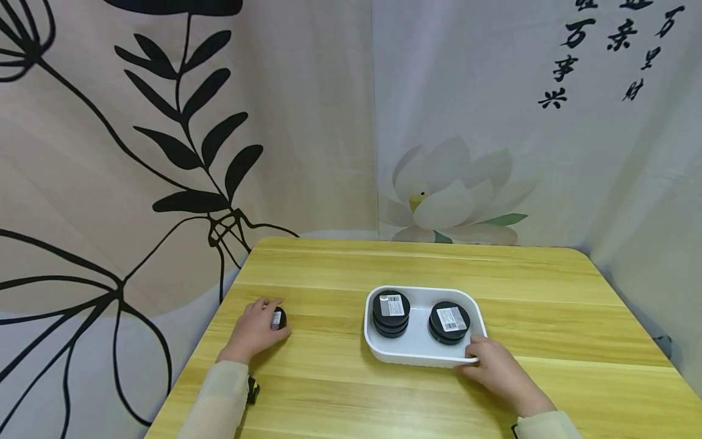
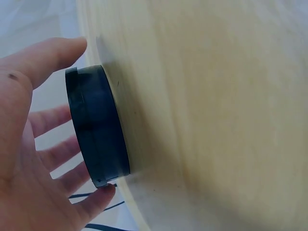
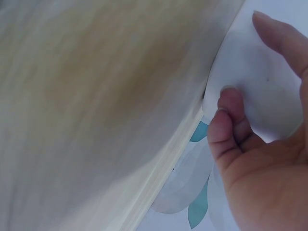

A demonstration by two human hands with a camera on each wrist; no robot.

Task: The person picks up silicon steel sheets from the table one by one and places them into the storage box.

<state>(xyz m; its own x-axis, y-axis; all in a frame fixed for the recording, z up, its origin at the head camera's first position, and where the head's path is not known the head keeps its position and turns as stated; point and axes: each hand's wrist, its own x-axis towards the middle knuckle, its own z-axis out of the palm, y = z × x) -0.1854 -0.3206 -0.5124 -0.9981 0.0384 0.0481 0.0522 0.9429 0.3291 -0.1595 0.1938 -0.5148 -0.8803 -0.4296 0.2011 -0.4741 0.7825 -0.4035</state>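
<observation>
A black round flat tin [image 1: 279, 318] with a white label sits on the left part of the table. My left hand [image 1: 256, 330] is around it, fingers on the far side and thumb on the near side. In the left wrist view a gap shows between the thumb and the tin [image 2: 98, 126], while the little fingertip touches or nearly touches its edge. My right hand [image 1: 498, 370] grips the near right corner of a white tray [image 1: 417, 357]. Inside the tray stand two stacks of similar tins, a left stack [image 1: 391, 311] and a lower right stack [image 1: 451, 321].
The wooden table [image 1: 340, 396] ends on the left just beyond my left hand. Printed curtains [image 1: 318, 122] hang behind and beside it. A small black and yellow object [image 1: 253, 390] shows at my left wrist.
</observation>
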